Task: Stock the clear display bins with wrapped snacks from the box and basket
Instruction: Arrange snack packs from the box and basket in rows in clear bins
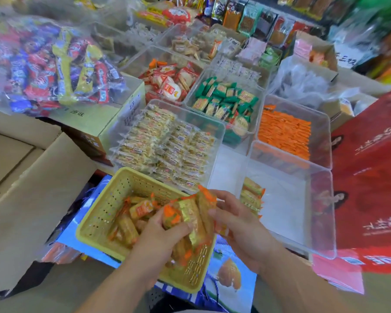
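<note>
Left hand (158, 229) and right hand (242, 224) clamp a loose snack bundle (190, 213); slick wrappers may slip out short of the clear bin (321, 213) right of them.

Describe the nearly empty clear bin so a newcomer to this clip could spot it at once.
Find the yellow basket at bottom centre. Right of it, in front of the bin of orange packets, stands the clear bin. Unlike its full neighbours, it holds only a few gold-and-orange snacks along its left wall.
</note>
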